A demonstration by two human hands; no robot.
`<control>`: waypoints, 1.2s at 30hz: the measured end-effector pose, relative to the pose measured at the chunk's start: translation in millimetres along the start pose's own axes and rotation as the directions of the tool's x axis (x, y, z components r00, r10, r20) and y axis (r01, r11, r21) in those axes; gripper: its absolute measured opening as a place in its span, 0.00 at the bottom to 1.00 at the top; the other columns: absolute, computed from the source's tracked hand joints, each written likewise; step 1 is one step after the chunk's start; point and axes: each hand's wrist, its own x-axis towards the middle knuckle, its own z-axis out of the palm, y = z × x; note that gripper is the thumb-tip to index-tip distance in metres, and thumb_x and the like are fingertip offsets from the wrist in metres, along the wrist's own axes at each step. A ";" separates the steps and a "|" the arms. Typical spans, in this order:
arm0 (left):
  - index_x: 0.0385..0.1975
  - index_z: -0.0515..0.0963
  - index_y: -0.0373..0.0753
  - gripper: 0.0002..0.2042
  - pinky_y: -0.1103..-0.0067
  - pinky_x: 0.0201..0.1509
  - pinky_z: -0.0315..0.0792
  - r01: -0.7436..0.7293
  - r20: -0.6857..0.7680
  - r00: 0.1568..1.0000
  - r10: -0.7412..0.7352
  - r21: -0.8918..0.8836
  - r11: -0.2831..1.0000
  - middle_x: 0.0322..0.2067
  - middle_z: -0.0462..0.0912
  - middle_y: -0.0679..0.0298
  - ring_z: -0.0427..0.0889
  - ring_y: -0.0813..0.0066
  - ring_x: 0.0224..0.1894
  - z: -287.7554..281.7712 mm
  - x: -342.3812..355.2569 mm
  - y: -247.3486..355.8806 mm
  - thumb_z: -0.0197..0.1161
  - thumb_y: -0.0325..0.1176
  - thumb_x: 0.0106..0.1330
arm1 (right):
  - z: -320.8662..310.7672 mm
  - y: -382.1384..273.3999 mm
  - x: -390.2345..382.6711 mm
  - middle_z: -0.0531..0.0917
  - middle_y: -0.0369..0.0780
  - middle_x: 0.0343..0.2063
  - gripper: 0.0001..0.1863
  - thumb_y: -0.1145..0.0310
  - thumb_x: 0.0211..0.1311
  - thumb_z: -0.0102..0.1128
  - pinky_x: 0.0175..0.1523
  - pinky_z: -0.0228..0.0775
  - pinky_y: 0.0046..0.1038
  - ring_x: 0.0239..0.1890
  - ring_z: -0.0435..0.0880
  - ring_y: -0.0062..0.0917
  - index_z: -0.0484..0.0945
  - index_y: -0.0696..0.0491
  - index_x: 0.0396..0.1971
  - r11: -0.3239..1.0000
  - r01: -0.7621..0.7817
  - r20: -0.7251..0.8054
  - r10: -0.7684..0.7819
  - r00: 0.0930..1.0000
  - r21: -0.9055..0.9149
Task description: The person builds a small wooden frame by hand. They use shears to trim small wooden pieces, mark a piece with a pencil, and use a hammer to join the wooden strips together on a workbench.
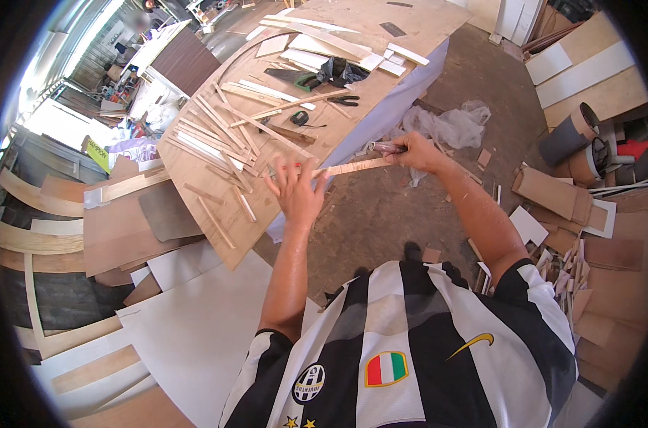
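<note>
My left hand (pixel 297 192) rests at the near edge of the plywood table (pixel 345 135), fingers spread apart, the fingertips on the tabletop and the end of a thin wood strip (pixel 356 167). That pale strip reaches out past the edge toward my right hand (pixel 420 155). Closed fingers of the right hand hold a short, dark reddish tool (pixel 386 148) with a metallic-looking end; its exact kind cannot be made out. The strip's other end meets this hand, partly hidden under the fingers. Several loose wood strips (pixel 220 135) lie left of and beyond my left hand.
On the table are a tape measure (pixel 300 118), black-handled pliers (pixel 344 100), a handsaw (pixel 293 77), a black plastic bag (pixel 342 72) and white-faced boards (pixel 317 39). Clear plastic sheeting (pixel 456 123) lies on the floor. Board offcuts (pixel 552 192) are heaped at right, panels (pixel 188 307) at left.
</note>
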 end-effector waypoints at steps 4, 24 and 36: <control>0.50 0.84 0.45 0.22 0.57 0.63 0.67 0.009 0.284 0.955 0.082 -0.305 0.952 0.44 0.86 0.56 0.81 0.55 0.54 5.8 2.6 -8.4 0.61 0.56 0.72 | -7.4 -7.6 6.1 0.86 0.41 0.25 0.14 0.65 0.57 0.77 0.43 0.73 0.32 0.31 0.81 0.26 0.87 0.58 0.37 0.997 0.015 0.021 -0.013 1.000 -0.072; 0.34 0.79 0.34 0.16 0.74 0.26 0.67 0.582 0.641 0.767 -0.017 -0.685 0.437 0.18 0.79 0.67 0.73 0.79 0.20 38.3 -17.4 36.8 0.56 0.41 0.80 | 87.0 -43.7 -45.4 0.86 0.36 0.36 0.30 0.77 0.61 0.56 0.38 0.82 0.34 0.34 0.88 0.33 0.82 0.35 0.62 0.638 0.330 -0.151 -0.579 0.801 -0.696; 0.31 0.79 0.33 0.16 0.73 0.27 0.65 0.578 0.652 0.757 -0.042 -0.638 0.508 0.17 0.78 0.65 0.73 0.75 0.21 49.0 -39.8 25.9 0.57 0.39 0.78 | 55.5 -22.7 -3.4 0.90 0.36 0.44 0.30 0.79 0.59 0.53 0.40 0.82 0.34 0.39 0.89 0.33 0.85 0.36 0.58 0.792 0.002 -0.360 -0.280 0.890 -0.611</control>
